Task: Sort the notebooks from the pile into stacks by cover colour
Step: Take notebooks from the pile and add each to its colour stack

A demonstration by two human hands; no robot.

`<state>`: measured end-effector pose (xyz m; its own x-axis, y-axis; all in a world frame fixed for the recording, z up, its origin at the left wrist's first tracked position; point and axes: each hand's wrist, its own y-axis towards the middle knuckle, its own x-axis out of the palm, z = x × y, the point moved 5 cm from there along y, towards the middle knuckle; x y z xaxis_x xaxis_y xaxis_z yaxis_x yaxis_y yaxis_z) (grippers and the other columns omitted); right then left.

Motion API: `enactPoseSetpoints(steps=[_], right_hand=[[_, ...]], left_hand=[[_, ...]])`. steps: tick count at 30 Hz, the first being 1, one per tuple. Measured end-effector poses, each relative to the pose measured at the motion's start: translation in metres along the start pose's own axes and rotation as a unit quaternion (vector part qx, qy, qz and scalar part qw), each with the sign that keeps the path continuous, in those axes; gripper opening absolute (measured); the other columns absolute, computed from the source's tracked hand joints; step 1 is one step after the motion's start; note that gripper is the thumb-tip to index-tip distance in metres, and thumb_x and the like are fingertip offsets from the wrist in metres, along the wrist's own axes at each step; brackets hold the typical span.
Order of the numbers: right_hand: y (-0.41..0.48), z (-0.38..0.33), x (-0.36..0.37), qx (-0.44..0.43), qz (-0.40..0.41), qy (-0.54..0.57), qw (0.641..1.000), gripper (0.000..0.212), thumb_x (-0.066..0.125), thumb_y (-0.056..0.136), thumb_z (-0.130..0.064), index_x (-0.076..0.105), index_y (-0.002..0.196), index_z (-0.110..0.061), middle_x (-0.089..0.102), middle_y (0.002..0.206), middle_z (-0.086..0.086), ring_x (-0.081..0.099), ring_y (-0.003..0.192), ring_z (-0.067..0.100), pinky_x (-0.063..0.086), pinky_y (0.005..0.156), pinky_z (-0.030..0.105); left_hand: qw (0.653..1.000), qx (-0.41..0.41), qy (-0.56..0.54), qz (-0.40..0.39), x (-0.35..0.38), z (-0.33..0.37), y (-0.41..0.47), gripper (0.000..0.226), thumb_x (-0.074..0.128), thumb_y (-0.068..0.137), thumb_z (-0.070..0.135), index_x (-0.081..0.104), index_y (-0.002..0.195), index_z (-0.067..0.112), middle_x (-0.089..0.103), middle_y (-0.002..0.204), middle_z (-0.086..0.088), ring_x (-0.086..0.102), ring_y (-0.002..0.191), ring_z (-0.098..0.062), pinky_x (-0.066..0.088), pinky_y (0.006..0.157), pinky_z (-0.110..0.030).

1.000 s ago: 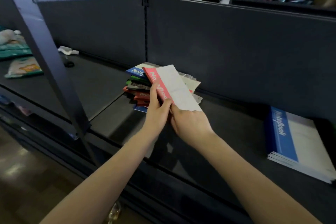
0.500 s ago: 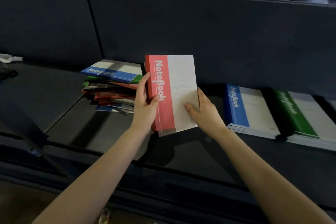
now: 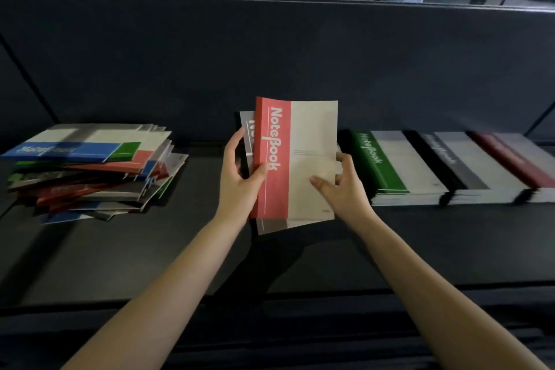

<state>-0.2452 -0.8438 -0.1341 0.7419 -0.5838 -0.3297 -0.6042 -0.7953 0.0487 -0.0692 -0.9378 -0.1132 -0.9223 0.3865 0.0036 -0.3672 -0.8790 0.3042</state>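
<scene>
Red-and-cream, the red notebook (image 3: 312,159) is held upright over the dark shelf (image 3: 150,264) between the mixed pile (image 3: 90,168) on the left and the sorted green stack (image 3: 387,165), grey stack (image 3: 459,165) and red stack (image 3: 516,159) on the right. The last two of these were out of view half a second ago. A grey notebook (image 3: 247,129) now fans out behind its spine, both clamped in the left hand (image 3: 240,186), while the right hand (image 3: 342,186), which lay flat by the lower corner before, now pinches the right edge, thumb on the cover.
</scene>
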Motion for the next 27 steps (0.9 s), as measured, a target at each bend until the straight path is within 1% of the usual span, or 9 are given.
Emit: enactPoseSetpoints(steps=[2,4,7,10,14,18,21,24,27], right_hand=[[0.002,0.006,-0.023,0.000,0.030,0.037,0.999,0.042,0.066,0.089,-0.020,0.036,0.118,-0.027,0.062,0.103,-0.004,0.065,0.089,0.015,0.056,0.063,0.030],[0.005,0.015,-0.049,0.003,0.065,0.070,0.995,0.041,0.065,0.090,-0.017,0.035,0.115,-0.028,0.060,0.109,-0.005,0.064,0.097,0.017,0.056,0.070,0.034],[0.010,0.026,-0.085,0.013,0.104,0.090,0.990,0.041,0.063,0.090,-0.017,0.033,0.115,-0.029,0.060,0.111,-0.005,0.063,0.100,0.019,0.056,0.078,0.041],[0.012,0.034,-0.117,0.017,0.130,0.102,0.986,0.039,0.062,0.092,-0.016,0.034,0.115,-0.028,0.060,0.099,-0.012,0.063,0.093,0.014,0.056,0.067,0.033],[0.013,0.049,-0.168,0.013,0.162,0.089,0.983,0.040,0.062,0.091,-0.016,0.034,0.115,-0.030,0.055,0.098,-0.019,0.059,0.091,0.007,0.051,0.060,0.025],[0.017,0.064,-0.217,0.019,0.175,0.086,0.981,0.042,0.062,0.091,-0.017,0.032,0.118,-0.031,0.055,0.112,-0.013,0.059,0.101,0.012,0.052,0.068,0.027],[0.020,0.073,-0.252,0.022,0.187,0.079,0.979,0.041,0.061,0.092,-0.018,0.031,0.116,-0.032,0.056,0.107,-0.012,0.059,0.100,0.014,0.048,0.061,0.022],[0.021,0.082,-0.289,0.016,0.201,0.068,0.977,0.042,0.062,0.092,-0.018,0.034,0.120,-0.029,0.058,0.110,-0.011,0.059,0.101,0.014,0.049,0.060,0.022],[0.023,0.092,-0.323,0.007,0.206,0.047,0.977,0.044,0.062,0.091,-0.017,0.035,0.124,-0.027,0.058,0.110,-0.014,0.058,0.104,0.011,0.050,0.064,0.019]], left_hand=[[0.999,-0.016,-0.025,-0.020,0.024,-0.001,0.002,0.065,0.061,0.092,0.009,0.029,0.140,0.039,0.039,0.129,0.027,0.044,0.110,0.017,0.045,0.076,-0.006],[0.998,-0.032,-0.043,-0.041,0.049,-0.002,0.002,0.066,0.057,0.093,0.007,0.027,0.142,0.038,0.035,0.135,0.022,0.041,0.114,0.012,0.047,0.075,-0.007],[0.994,-0.046,-0.059,-0.083,0.088,-0.002,0.001,0.059,0.054,0.095,0.010,0.028,0.138,0.041,0.031,0.149,0.008,0.037,0.130,-0.006,0.051,0.088,-0.018],[0.992,-0.053,-0.060,-0.101,0.123,-0.003,0.000,0.046,0.051,0.098,0.022,0.033,0.134,0.043,0.034,0.150,0.002,0.038,0.136,-0.017,0.043,0.106,-0.043],[0.992,-0.037,-0.032,-0.114,0.176,0.004,-0.004,0.040,0.044,0.100,0.022,0.032,0.135,0.038,0.039,0.140,0.009,0.040,0.133,-0.012,0.043,0.106,-0.042],[0.990,-0.042,-0.020,-0.136,0.225,0.006,-0.003,0.043,0.052,0.097,0.030,0.034,0.133,0.046,0.041,0.142,0.005,0.041,0.131,-0.010,0.044,0.105,-0.045],[0.988,-0.051,-0.015,-0.145,0.261,0.008,-0.004,0.046,0.058,0.091,0.040,0.036,0.131,0.047,0.041,0.145,0.001,0.041,0.133,-0.014,0.043,0.105,-0.049],[0.987,-0.057,-0.028,-0.149,0.296,0.009,-0.008,0.053,0.060,0.092,0.025,0.036,0.138,0.033,0.040,0.146,0.003,0.040,0.131,-0.008,0.044,0.105,-0.045],[0.987,-0.057,-0.037,-0.143,0.328,0.008,-0.012,0.051,0.061,0.092,0.016,0.039,0.137,0.029,0.043,0.144,0.005,0.043,0.130,-0.009,0.046,0.103,-0.040]])
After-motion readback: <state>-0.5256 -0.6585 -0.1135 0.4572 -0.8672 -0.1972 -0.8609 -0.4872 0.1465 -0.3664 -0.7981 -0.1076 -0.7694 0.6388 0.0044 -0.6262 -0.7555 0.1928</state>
